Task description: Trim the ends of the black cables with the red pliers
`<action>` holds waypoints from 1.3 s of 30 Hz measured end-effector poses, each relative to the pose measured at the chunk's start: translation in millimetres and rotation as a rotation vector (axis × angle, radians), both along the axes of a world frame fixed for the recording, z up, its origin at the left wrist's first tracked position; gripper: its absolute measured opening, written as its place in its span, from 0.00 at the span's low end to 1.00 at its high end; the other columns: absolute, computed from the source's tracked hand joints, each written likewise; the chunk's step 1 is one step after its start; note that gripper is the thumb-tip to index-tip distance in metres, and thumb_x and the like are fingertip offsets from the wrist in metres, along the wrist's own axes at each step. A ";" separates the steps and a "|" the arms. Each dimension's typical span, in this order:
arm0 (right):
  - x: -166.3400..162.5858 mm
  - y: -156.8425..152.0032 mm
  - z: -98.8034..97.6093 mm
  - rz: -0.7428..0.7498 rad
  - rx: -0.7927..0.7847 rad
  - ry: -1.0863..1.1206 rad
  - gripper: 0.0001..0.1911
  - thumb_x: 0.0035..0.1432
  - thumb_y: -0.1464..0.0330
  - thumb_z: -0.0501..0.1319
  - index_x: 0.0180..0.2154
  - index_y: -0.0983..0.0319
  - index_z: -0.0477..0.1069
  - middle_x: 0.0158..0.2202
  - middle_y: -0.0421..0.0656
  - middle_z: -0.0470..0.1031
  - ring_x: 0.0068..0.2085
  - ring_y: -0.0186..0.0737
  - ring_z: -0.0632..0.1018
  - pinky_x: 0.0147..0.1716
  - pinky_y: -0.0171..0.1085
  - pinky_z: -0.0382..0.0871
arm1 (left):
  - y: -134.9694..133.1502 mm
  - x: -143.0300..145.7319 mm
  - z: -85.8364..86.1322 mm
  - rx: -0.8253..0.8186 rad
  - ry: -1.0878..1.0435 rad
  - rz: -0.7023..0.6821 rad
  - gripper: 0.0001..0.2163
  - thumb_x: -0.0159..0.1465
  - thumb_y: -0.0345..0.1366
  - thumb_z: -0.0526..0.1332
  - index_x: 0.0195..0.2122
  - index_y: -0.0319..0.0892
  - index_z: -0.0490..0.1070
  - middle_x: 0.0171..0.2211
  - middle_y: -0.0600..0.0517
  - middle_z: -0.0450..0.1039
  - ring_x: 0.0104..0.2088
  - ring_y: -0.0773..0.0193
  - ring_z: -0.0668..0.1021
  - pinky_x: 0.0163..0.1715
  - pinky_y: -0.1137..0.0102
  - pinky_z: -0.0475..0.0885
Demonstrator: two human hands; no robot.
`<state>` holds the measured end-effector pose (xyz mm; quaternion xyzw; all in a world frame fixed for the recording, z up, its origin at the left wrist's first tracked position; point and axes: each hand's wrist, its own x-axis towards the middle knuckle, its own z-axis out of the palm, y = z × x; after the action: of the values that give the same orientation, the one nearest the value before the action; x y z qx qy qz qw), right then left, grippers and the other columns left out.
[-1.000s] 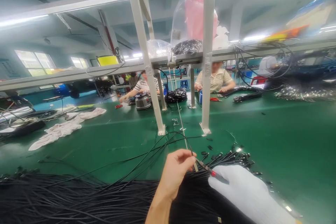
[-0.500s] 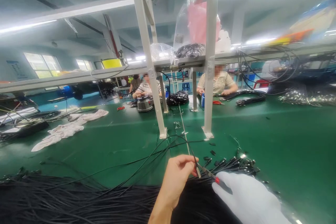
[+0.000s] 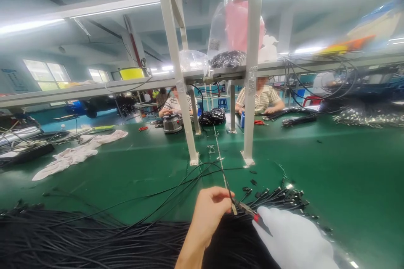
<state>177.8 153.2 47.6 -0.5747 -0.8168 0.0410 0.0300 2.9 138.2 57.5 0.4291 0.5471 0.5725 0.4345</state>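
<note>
My bare left hand [image 3: 206,214] is pinched shut on a thin black cable [image 3: 224,178] just above a large heap of black cables [image 3: 94,239] on the green bench. My right hand [image 3: 293,239], in a white glove, grips a small red-handled cutter [image 3: 252,214] whose metal tip meets the cable right beside my left fingertips. Several cable ends with black plugs [image 3: 277,196] fan out just behind the cutter.
White frame posts [image 3: 192,151] [image 3: 248,151] stand on the green bench [image 3: 347,168] ahead and carry a shelf with bagged cables [image 3: 227,56]. White cloths [image 3: 78,151] lie at the left. Two seated people [image 3: 260,98] work at the far side, with a cable coil [image 3: 213,116] between them.
Both hands stay together at the cable; the view has shifted slightly, and the hands sit a little lower and nearer than a second ago.
</note>
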 end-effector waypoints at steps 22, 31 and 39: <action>16.9 9.5 25.1 0.121 -0.574 0.629 0.12 0.54 0.63 0.56 0.21 0.60 0.62 0.22 0.38 0.73 0.24 0.33 0.72 0.27 0.32 0.60 | -3.6 7.5 9.3 0.128 -0.224 -0.069 0.04 0.48 0.27 0.66 0.25 0.39 0.78 0.25 0.53 0.76 0.27 0.67 0.73 0.35 0.72 0.68; 16.5 10.6 26.6 0.126 -0.629 0.669 0.11 0.53 0.65 0.57 0.21 0.60 0.60 0.21 0.38 0.72 0.23 0.32 0.71 0.27 0.31 0.61 | -2.2 7.1 4.8 0.135 -0.258 -0.063 0.04 0.46 0.26 0.67 0.23 0.40 0.77 0.24 0.54 0.75 0.28 0.65 0.75 0.36 0.70 0.69; 15.9 8.9 31.5 0.108 -0.697 0.711 0.13 0.54 0.65 0.57 0.19 0.60 0.61 0.18 0.38 0.70 0.22 0.32 0.70 0.26 0.32 0.61 | -1.6 9.4 3.0 0.159 -0.337 -0.078 0.04 0.46 0.26 0.70 0.21 0.40 0.75 0.23 0.54 0.74 0.28 0.66 0.74 0.35 0.71 0.68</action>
<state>193.7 162.0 79.2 -0.4578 -0.7223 0.5064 0.1105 12.3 136.7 60.6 0.3810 0.4028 0.6604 0.5065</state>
